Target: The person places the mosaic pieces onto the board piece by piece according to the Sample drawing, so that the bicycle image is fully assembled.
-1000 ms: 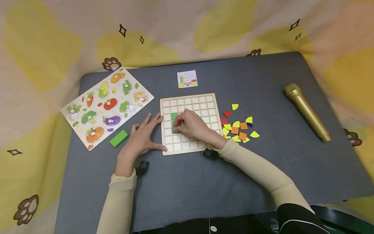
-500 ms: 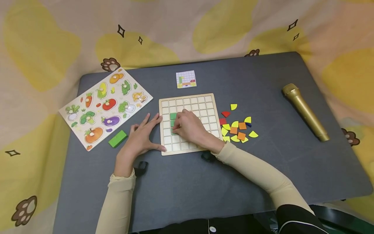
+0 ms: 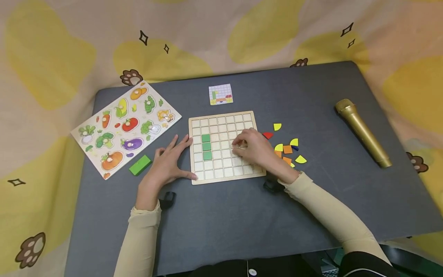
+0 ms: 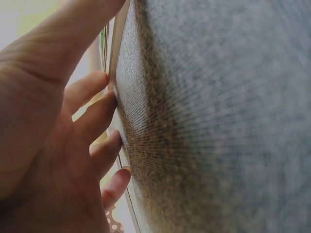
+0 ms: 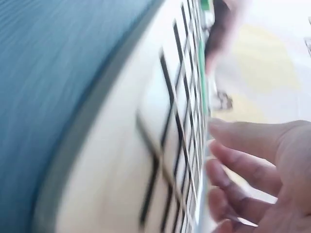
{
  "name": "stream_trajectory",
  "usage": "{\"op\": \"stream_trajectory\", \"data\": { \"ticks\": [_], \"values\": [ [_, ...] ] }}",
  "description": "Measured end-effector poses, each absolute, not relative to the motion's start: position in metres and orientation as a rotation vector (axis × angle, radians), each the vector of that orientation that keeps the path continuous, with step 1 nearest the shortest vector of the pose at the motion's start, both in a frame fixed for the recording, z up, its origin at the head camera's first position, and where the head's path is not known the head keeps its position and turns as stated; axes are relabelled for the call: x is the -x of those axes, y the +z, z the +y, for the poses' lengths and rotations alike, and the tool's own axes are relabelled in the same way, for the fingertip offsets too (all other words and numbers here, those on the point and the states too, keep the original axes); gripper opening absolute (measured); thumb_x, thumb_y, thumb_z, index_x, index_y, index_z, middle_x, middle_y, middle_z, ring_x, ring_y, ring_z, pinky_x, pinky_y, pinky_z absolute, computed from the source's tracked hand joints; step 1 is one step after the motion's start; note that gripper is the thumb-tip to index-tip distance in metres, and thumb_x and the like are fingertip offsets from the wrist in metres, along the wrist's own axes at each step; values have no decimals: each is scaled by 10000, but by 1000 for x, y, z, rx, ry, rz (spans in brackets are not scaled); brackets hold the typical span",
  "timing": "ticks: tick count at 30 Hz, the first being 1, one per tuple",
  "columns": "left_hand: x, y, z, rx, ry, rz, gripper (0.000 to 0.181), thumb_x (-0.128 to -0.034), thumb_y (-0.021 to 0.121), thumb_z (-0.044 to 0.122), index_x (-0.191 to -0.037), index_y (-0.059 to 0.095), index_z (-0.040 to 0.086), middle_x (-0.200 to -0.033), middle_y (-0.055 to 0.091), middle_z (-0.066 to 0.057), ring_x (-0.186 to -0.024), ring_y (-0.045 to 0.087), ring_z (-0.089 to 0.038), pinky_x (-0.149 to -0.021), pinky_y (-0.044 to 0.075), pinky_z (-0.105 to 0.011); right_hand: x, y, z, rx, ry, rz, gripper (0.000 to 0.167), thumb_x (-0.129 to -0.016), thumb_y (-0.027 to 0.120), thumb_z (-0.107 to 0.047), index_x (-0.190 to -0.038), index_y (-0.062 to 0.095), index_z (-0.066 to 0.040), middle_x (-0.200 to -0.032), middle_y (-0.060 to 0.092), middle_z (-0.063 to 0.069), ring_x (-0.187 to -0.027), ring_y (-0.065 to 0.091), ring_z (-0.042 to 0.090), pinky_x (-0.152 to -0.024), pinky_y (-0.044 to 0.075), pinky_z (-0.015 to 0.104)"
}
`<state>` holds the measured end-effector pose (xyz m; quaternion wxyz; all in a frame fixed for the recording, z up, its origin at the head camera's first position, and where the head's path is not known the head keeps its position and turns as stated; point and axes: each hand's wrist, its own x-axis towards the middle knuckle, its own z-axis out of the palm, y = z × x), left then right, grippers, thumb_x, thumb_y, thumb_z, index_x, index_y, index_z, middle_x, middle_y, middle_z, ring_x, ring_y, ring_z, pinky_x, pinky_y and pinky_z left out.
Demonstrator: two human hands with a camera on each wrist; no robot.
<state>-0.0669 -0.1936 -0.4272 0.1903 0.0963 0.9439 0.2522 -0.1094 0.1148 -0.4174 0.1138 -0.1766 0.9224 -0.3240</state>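
A wooden grid board (image 3: 217, 165) lies mid-table, with three green squares (image 3: 206, 146) in a column in its left part. My left hand (image 3: 167, 163) rests at the board's left edge, fingers spread, the thumb on the lower left corner; the left wrist view shows its fingers (image 4: 99, 114) loosely bent at the edge. Over the board's right part is my right hand (image 3: 254, 150), fingers loosely bent and holding nothing that shows. In the right wrist view, this hand (image 5: 252, 174) is beside the grid, the fingertips a little apart.
Right of the board lie yellow (image 3: 301, 159), orange (image 3: 287, 149) and red pieces (image 3: 268, 135), partly covered by the right hand. A small pattern card (image 3: 220, 94) is behind the board. Farther left are a vegetable puzzle (image 3: 117, 144) and a green block (image 3: 140, 165); a gold microphone (image 3: 363, 132) lies right.
My right hand has moved right, off the green column, uncovering the three green squares, and now covers some loose pieces. The left hand has stayed at the board's edge.
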Motion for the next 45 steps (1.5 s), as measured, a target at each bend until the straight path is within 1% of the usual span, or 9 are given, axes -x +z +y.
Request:
{"op": "stream_trajectory", "data": {
  "ticks": [7, 12, 16, 26, 32, 35, 37, 40, 45],
  "values": [
    [67, -428, -193, -273, 704, 2654, 1318, -654, 1010, 455, -1707, 256, 211, -1799, 149, 17, -1682, 28, -314, -1191, 139, -652, 107, -415, 167, 482, -948, 2645, 212, -925, 810, -101, -1132, 778, -68, -1007, 667, 92, -901, 578, 246, -799, 464, 382],
    [68, -428, -193, -274, 679, 2655, 1323, -655, 1005, 462, -1708, 247, 206, -1800, 143, 8, -1682, 25, -318, -1187, 143, -660, 103, -413, 190, 459, -958, 2594, 279, -905, 814, -44, -1177, 753, -40, -1113, 665, 125, -955, 591, 266, -842, 481, 393],
    [68, -427, -194, -276, 668, 2653, 1323, -660, 1002, 468, -1710, 241, 203, -1800, 140, 2, -1681, 22, -320, -1184, 144, -661, 100, -412, 200, 400, -939, 2585, 308, -901, 815, -13, -1198, 734, -15, -1135, 656, 146, -962, 592, 277, -823, 504, 388],
    [67, -428, -193, -271, 699, 2652, 1322, -655, 1007, 450, -1708, 248, 203, -1799, 146, 12, -1682, 19, -313, -1192, 130, -657, 103, -408, 202, 404, -883, 2573, 220, -895, 799, 9, -1092, 702, 10, -989, 677, 141, -899, 617, 270, -806, 503, 377],
    [66, -427, -193, -263, 699, 2651, 1329, -644, 1015, 435, -1707, 252, 203, -1799, 144, 12, -1683, 18, -308, -1198, 128, -655, 108, -402, 200, 390, -819, 2540, 188, -910, 709, 23, -1097, 691, 22, -1015, 701, 150, -941, 633, 285, -855, 524, 411],
    [67, -427, -193, -266, 700, 2653, 1324, -649, 1013, 435, -1707, 252, 204, -1799, 147, 8, -1682, 22, -310, -1195, 128, -659, 110, -400, 197, 374, -794, 2558, 219, -911, 630, 26, -1121, 690, 26, -1045, 718, 168, -901, 645, 273, -794, 534, 388],
    [67, -427, -193, -266, 701, 2652, 1324, -649, 1013, 436, -1707, 251, 205, -1799, 146, 11, -1683, 20, -308, -1193, 128, -658, 111, -398, 194, 360, -783, 2568, 243, -926, 600, 27, -1150, 693, 29, -1049, 729, 177, -821, 657, 255, -706, 537, 366],
    [67, -428, -193, -268, 701, 2651, 1323, -650, 1012, 442, -1707, 253, 206, -1799, 143, 13, -1683, 20, -307, -1190, 130, -657, 113, -396, 188, 370, -789, 2581, 231, -979, 636, 7, -1196, 714, 12, -1022, 732, 154, -734, 644, 222, -654, 517, 331],
    [68, -429, -194, -273, 704, 2648, 1314, -659, 1006, 451, -1707, 254, 200, -1799, 146, 5, -1682, 23, -314, -1184, 131, -661, 119, -396, 169, 447, -954, 2621, 182, -982, 730, -39, -1154, 777, -4, -975, 725, 136, -831, 631, 242, -754, 494, 351]
  ]
}}
